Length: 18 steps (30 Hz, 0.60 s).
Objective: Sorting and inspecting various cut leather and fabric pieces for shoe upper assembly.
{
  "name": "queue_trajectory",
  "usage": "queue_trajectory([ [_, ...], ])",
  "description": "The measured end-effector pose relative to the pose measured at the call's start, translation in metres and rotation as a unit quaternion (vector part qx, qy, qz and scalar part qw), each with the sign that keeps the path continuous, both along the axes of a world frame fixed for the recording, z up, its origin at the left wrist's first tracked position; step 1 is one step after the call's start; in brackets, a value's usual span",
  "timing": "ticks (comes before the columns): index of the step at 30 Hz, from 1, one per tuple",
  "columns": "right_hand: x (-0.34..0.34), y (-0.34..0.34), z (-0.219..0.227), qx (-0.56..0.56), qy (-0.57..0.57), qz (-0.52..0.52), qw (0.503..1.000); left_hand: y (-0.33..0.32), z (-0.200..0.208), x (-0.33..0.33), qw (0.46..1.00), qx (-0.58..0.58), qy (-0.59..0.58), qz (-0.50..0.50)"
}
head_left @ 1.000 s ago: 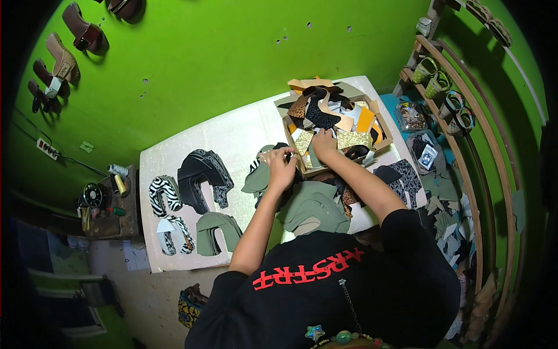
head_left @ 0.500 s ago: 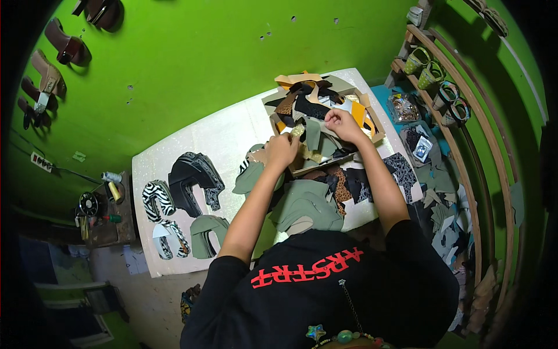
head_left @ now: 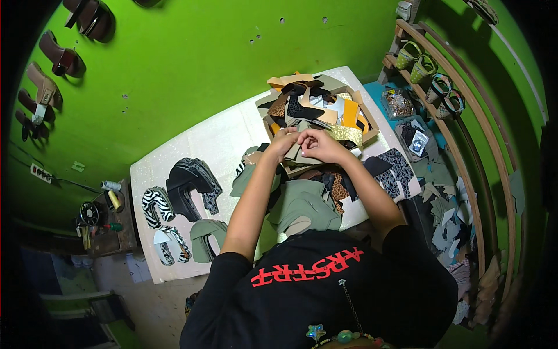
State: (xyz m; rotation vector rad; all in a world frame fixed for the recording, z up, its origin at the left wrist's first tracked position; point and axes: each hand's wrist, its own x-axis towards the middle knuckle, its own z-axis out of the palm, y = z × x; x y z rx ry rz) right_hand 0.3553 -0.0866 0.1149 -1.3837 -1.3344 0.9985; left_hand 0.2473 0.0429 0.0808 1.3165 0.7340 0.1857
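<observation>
Grey-green piece (head_left: 297, 157) is pinched at the front of the box (head_left: 371, 137) by the left hand (head_left: 283, 143) and right hand (head_left: 319, 146), both with fingers curled, close together. Beyond them, glittery gold (head_left: 344, 134) and leopard-print scraps (head_left: 278, 108) are heaped. Nearer the body, matte green pieces (head_left: 309, 203) are layered; leftward on the bench (head_left: 192, 138), curved zebra-print (head_left: 152, 208) and black stacks (head_left: 183, 185) are set.
</observation>
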Motion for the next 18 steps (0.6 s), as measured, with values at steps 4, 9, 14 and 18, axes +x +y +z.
queue_trajectory([
  [4, -0.006, 0.002, -0.013, -0.011, 0.018, -0.015, 1.0, -0.007, 0.007, -0.01, 0.998, 0.042, 0.049, 0.022],
  [9, -0.006, 0.0, -0.024, 0.024, -0.021, -0.1, 0.994, -0.015, 0.012, -0.017, 0.998, 0.024, 0.0, 0.053],
  [14, -0.002, 0.0, -0.021, 0.034, -0.074, -0.21, 0.974, -0.014, 0.02, -0.023, 0.991, -0.037, -0.079, 0.096],
  [18, 0.004, -0.002, -0.023, 0.019, -0.214, -0.188, 0.958, -0.007, 0.036, -0.04, 0.992, -0.031, -0.091, 0.081],
])
